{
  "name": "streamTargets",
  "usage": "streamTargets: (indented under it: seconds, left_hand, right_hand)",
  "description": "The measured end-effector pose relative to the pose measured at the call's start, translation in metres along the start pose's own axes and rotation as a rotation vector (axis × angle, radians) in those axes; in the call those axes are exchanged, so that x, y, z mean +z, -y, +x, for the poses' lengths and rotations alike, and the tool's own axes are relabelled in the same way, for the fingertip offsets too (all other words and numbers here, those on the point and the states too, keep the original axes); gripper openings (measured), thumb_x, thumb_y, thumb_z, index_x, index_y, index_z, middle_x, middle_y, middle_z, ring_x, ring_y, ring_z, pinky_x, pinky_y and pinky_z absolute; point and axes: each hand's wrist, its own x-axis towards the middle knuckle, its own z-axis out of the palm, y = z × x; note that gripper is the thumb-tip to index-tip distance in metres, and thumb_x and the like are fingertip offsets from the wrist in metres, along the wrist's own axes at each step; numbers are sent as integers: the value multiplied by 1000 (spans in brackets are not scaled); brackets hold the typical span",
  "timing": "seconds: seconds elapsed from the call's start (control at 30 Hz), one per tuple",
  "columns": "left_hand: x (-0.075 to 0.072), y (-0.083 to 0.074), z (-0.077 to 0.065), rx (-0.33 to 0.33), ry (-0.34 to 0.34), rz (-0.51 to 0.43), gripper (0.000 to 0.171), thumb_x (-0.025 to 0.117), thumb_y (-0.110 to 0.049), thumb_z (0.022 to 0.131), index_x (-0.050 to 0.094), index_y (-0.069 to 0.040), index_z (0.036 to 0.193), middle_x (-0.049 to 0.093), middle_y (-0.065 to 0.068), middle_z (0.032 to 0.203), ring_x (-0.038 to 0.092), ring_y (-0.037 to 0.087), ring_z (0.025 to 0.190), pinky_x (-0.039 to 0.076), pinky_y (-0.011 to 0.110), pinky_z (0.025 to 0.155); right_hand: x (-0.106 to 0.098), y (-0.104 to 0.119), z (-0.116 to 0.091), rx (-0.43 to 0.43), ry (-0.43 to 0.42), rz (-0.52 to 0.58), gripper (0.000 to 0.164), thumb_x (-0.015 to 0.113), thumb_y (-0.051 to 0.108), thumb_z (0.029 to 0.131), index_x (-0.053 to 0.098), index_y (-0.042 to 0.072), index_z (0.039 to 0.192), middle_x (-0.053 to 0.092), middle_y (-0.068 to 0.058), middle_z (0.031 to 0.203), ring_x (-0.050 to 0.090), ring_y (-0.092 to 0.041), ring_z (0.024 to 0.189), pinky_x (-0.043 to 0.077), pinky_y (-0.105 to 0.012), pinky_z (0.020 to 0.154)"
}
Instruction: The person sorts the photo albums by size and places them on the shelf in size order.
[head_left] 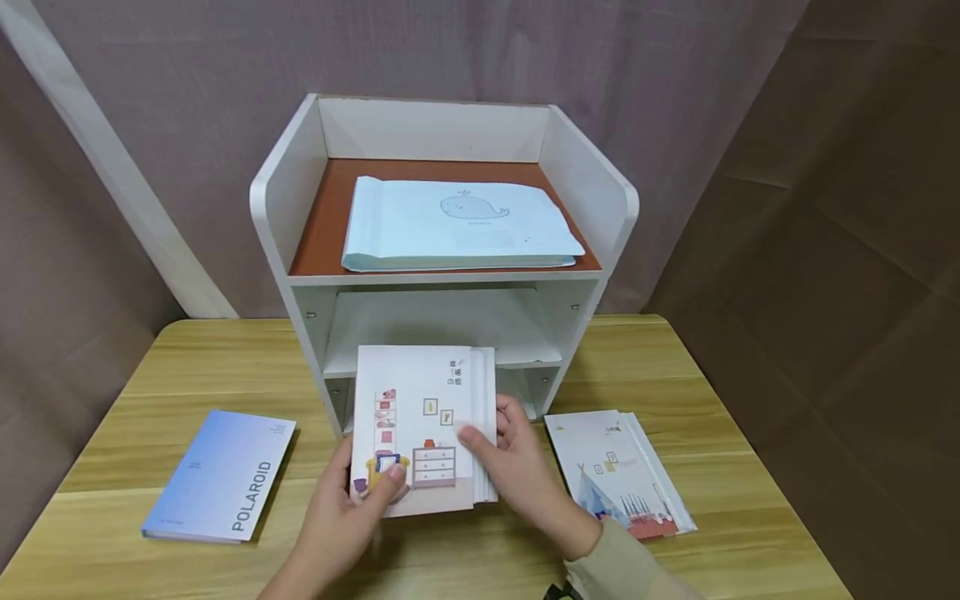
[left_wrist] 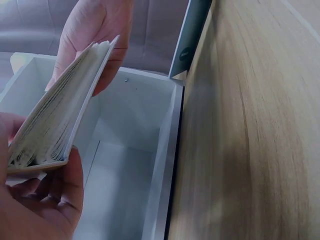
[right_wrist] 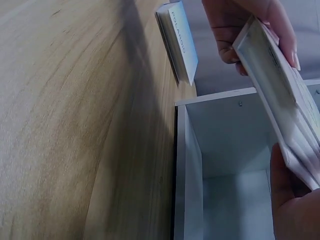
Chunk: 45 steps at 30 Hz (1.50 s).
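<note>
Both hands hold a white photo album (head_left: 423,429) with a drawn dresser and armchair on its cover, in front of the lower part of a white shelf unit (head_left: 442,321). My left hand (head_left: 341,508) grips its lower left corner, thumb on the cover and fingers beneath. On the other side my right hand (head_left: 525,475) pinches the right edge, its thumb on the cover. The wrist views show the thick inner pages (left_wrist: 62,107) between the covers. In the right wrist view the same album (right_wrist: 280,90) is tilted, with both hands around its ends.
A pale album with a whale drawing (head_left: 465,221) lies on the unit's brown top. On the wooden table (head_left: 600,375), a blue POLAROID album (head_left: 221,475) lies to the left and another illustrated album (head_left: 615,471) to the right. Curtains hang behind and at the sides.
</note>
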Motion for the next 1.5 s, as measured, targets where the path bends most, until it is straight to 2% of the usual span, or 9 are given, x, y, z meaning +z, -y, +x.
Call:
streamTargets:
  seconds: [0.23, 0.43, 0.7, 0.93, 1.07, 1.23, 1.37, 1.5]
  left_hand:
    - [-3, -3, 3, 21, -62, 1, 54, 68, -13, 92, 41, -18, 139, 61, 9, 107, 63, 20, 89, 56, 30, 72]
    - [-7, -8, 7, 34, -83, -30, 47, 63, -12, 95, 43, -15, 137, 65, 10, 105, 66, 22, 86, 58, 32, 71]
    - [-10, -13, 12, 27, -103, -28, 45, 60, -14, 97, 41, -14, 137, 65, 11, 109, 66, 21, 89, 57, 30, 75]
    - [-14, -22, 20, -5, -156, -15, 44, 61, -17, 97, 42, -9, 136, 63, 12, 110, 65, 18, 92, 55, 25, 77]
    - [-18, -28, 23, -50, -168, -20, 48, 59, -24, 98, 38, -9, 138, 59, 11, 114, 61, 18, 96, 54, 23, 78]
    - [-24, -36, 24, -106, -122, -25, 52, 57, -26, 99, 32, -10, 141, 57, 12, 120, 60, 18, 102, 52, 22, 82]
    - [-30, -39, 23, -100, -29, -12, 62, 64, -25, 95, 28, -12, 144, 56, 8, 127, 58, 19, 110, 50, 23, 89]
    - [-35, -40, 22, -76, 41, 6, 74, 72, -22, 89, 27, -13, 146, 56, 7, 128, 60, 22, 108, 53, 29, 87]
  right_hand:
    - [1, -2, 1, 7, 20, 13, 50, 64, 11, 94, 36, 6, 135, 60, -23, 120, 68, -32, 91, 58, -44, 70]
    - [0, -2, 1, 30, 62, 32, 55, 66, 10, 93, 34, 7, 138, 60, -24, 121, 67, -33, 97, 58, -43, 74]
    - [1, -3, -1, 55, 116, -12, 62, 70, 11, 90, 32, 6, 139, 61, -22, 120, 66, -30, 98, 57, -39, 78]
    - [4, -2, -3, 41, 156, -61, 73, 76, 9, 84, 33, 9, 142, 63, -19, 117, 65, -28, 97, 57, -35, 81]
    - [7, 1, -4, 20, 174, -103, 76, 78, 11, 82, 32, 12, 144, 65, -14, 115, 66, -26, 98, 55, -34, 84]
    - [10, 2, -2, 24, 146, -145, 74, 74, 11, 86, 31, 9, 146, 68, -12, 105, 66, -29, 86, 57, -33, 76]
    - [11, 5, 0, 38, 125, -142, 70, 71, 8, 88, 31, 7, 146, 68, -14, 106, 65, -33, 84, 58, -34, 74]
    - [10, 8, 2, 33, 124, -138, 66, 70, 8, 89, 33, 7, 144, 67, -16, 111, 65, -27, 84, 58, -35, 75]
